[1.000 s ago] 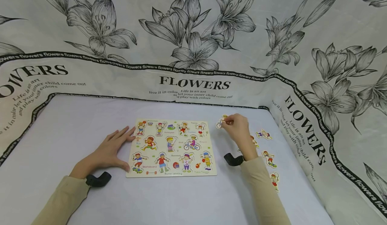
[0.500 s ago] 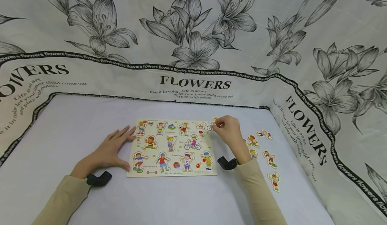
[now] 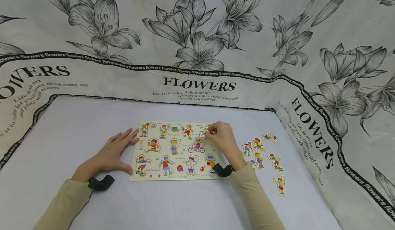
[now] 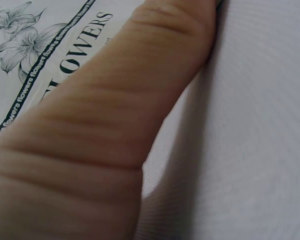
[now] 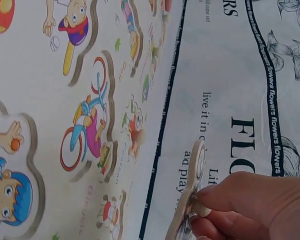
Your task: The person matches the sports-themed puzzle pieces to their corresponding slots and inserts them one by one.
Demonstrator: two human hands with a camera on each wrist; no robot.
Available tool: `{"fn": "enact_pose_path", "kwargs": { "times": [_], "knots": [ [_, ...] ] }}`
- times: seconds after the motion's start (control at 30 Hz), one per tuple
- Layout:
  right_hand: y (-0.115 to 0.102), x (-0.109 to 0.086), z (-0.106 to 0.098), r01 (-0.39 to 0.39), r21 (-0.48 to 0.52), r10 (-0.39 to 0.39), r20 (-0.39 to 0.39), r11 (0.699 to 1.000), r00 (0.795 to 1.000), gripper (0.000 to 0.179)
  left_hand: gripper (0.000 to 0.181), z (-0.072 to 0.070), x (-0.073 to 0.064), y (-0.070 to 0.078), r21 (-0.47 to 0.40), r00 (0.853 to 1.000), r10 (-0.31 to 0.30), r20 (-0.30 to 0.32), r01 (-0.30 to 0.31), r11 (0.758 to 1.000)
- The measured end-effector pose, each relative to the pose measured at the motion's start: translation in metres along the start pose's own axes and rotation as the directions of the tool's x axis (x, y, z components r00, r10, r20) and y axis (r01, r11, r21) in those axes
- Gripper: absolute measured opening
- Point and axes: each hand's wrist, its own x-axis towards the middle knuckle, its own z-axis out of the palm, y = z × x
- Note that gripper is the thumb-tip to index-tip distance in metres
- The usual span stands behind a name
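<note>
Head view: the right fingers (image 3: 213, 127) pinch a bicycle piece (image 3: 202, 133); the left fingers (image 3: 124, 135), spread, touch the puzzle board (image 3: 202, 158).

Left hand (image 4: 105, 107) close-up; floral print (image 4: 27, 45) left, white cloth (image 4: 260, 125) right.

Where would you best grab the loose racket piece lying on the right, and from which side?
I'd probably pinch the racket piece by opposite edges of its middle, coming from above: it lies flat on the table, apart from the other loose pieces, so its outline looks free.
</note>
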Motion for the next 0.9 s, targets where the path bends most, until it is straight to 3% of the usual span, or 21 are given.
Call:
{"fn": "enact_pose_path", "kwargs": {
  "times": [0.23,0.47,0.9],
  "knots": [
    [-0.008,-0.006,0.012,-0.004,0.005,0.003,0.054,1.0,0.999,0.006,0.124,0.001,0.0,-0.002,-0.005,1.0,0.008,-0.007,-0.008,1.0],
    [-0.009,-0.012,0.022,0.036,-0.026,-0.033,0.098,0.999,0.995,0.006,0.128,0.001,0.0,-0.001,-0.014,1.0,-0.024,0.018,0.024,1.0],
    [-0.009,-0.02,0.035,0.002,-0.024,0.002,0.183,1.0,0.983,0.008,0.123,0.0,0.0,-0.002,-0.019,1.0,-0.019,0.015,0.019,1.0]
  ]
}}
